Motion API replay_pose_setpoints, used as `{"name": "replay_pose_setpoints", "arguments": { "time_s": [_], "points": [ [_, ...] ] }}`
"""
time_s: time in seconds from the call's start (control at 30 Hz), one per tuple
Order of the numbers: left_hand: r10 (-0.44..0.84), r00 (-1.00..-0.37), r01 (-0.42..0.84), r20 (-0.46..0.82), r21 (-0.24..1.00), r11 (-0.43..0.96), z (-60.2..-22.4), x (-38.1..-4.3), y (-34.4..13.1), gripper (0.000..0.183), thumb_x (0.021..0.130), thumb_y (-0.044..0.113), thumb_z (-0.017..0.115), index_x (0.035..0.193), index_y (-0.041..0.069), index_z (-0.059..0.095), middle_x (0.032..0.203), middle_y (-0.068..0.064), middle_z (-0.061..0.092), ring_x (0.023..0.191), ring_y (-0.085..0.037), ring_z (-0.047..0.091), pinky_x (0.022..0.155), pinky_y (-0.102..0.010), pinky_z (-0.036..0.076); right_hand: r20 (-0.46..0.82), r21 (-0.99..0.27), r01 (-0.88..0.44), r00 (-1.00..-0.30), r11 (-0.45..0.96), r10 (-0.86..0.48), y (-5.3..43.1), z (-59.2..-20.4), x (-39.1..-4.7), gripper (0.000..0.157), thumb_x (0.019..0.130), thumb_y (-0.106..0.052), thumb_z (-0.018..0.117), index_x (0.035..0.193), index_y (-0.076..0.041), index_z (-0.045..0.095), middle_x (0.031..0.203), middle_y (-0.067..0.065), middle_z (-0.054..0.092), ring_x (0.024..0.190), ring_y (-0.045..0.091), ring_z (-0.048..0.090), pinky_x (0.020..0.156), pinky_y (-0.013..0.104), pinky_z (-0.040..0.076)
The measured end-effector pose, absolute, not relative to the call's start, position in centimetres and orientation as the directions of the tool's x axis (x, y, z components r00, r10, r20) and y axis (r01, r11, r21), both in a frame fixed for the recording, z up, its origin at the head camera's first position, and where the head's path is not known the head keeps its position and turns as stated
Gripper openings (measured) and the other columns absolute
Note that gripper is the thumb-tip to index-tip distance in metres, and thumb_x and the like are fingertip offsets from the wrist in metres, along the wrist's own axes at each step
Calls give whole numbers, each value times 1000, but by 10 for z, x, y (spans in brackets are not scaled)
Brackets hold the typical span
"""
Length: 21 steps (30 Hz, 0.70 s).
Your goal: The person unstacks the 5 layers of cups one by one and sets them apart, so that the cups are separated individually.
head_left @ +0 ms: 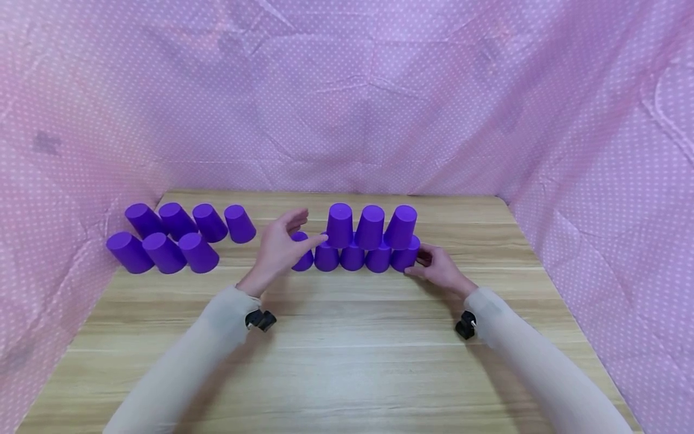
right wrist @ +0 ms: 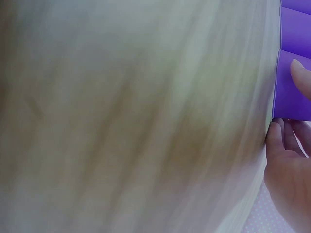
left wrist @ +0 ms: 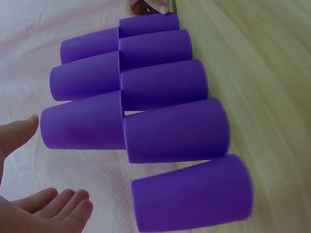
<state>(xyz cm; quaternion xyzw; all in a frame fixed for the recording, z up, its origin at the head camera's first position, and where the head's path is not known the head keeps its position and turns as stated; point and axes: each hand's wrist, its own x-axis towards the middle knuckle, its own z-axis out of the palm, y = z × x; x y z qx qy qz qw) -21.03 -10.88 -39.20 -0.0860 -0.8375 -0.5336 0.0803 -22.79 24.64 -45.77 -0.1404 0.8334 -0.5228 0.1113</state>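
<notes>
Upside-down purple cups stand in a row on the table, with three more purple cups (head_left: pixel 370 228) set on top of them, bridging the gaps. My left hand (head_left: pixel 276 246) is beside the leftmost upper cup (head_left: pixel 340 226), thumb and fingers spread and nothing held. In the left wrist view, a gap shows between its thumb (left wrist: pixel 19 135) and that cup. The leftmost lower cup (left wrist: pixel 192 196) has no cup above it. At the row's other end my right hand (head_left: pixel 441 271) holds the rightmost lower cup (head_left: pixel 405 258), thumb across its front and fingers curled at its right side.
On the table's left stand several more upside-down purple cups (head_left: pixel 164 253) in two rows, one behind the other. The wooden table (head_left: pixel 347 361) meets pink dotted cloth (head_left: pixel 347 120) at the back and sides.
</notes>
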Motion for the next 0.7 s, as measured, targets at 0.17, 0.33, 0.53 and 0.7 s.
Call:
{"name": "replay_pose_setpoints", "arguments": {
  "time_s": [0.17,0.33,0.53,0.7],
  "points": [
    [125,-968,252,219,869,426,-391,-219,-95,80,73,33,84,137,1,48,134,-14,53,120,-25,52,99,-34,43,-40,-892,-122,-937,434,-346,246,-457,-228,54,80,3,74,128,11,50,125,28,54,119,39,50,100,46,40],
    [134,-968,249,212,875,415,-398,-226,-83,82,72,29,86,138,-1,47,134,-15,53,120,-25,52,99,-31,42,-40,-895,-123,-935,428,-353,246,-456,-228,54,80,4,74,128,12,50,125,29,53,119,39,50,100,46,40],
    [133,-962,271,237,869,415,-403,-233,-74,74,72,27,86,133,2,53,127,-13,58,115,-24,55,97,-34,44,-27,-899,-129,-938,419,-347,246,-458,-228,54,80,5,73,128,12,50,125,29,54,118,39,50,100,46,40],
    [123,-968,252,220,875,414,-408,-235,-71,65,72,24,86,128,6,58,120,-10,63,111,-21,58,97,-33,45,-31,-893,-127,-940,432,-341,246,-458,-228,51,80,5,74,126,11,52,123,27,56,117,39,52,100,46,41]
  ]
}}
